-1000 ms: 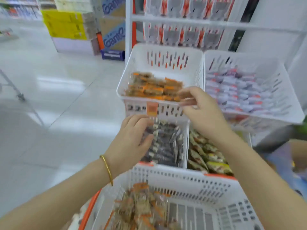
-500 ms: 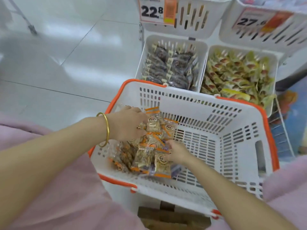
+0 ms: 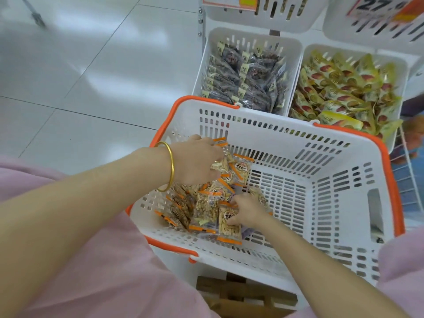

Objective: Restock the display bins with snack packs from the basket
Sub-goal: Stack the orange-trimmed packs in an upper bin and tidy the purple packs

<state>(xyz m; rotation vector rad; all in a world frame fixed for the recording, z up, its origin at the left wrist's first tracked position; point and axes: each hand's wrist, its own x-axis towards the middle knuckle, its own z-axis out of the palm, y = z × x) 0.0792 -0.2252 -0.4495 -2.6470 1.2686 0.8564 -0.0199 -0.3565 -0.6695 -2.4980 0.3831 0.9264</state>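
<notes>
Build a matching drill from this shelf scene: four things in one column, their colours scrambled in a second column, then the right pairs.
Things:
1. basket rim
2. bangle
3. left lower bin's packs
4. right lower bin's packs

Colours:
a. yellow-green with red
b. dark brown
c. orange
d. metallic gold

Pairs: 1-c, 2-d, 3-b, 4-a.

Inside the basket [image 3: 286, 138] the right half of the slotted bottom lies bare and open from above. The snack packs [image 3: 206, 210] heap in its near left corner, crowded by the left hand [image 3: 195, 161] and right hand [image 3: 247, 210]. Past the far rim, the dark-pack bin [image 3: 291, 45] and yellow-pack bin [image 3: 358, 50] are packed full, and the upper bins [image 3: 309, 17] hang close above their far ends.
</notes>
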